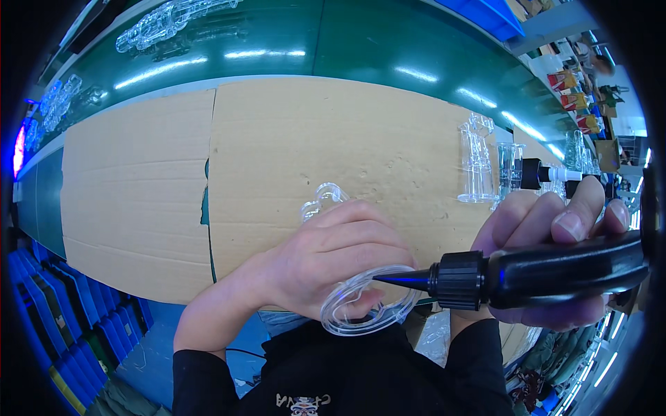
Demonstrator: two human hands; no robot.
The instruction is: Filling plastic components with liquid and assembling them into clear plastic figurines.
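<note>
My left hand point(329, 253) is wrapped round a clear, see-through part point(334, 324). Its wide ring-shaped end faces toward me, and a curved, looped end pokes out beyond my knuckles. The middle of the part is hidden by my fingers. In my right hand point(527, 218) lies a black squeeze bottle point(562, 274) with a ribbed cap and a thin pointed nozzle, tipped sideways. The nozzle tip points left and appears at the rim of the clear ring; whether it touches I cannot tell.
Cardboard sheets point(277, 152) cover much of the green table point(354, 41). Clear parts point(476, 163) stand at the right, beside another black-capped bottle point(531, 173). More clear pieces point(163, 26) lie at the far left. Blue bins point(62, 312) sit low at the left.
</note>
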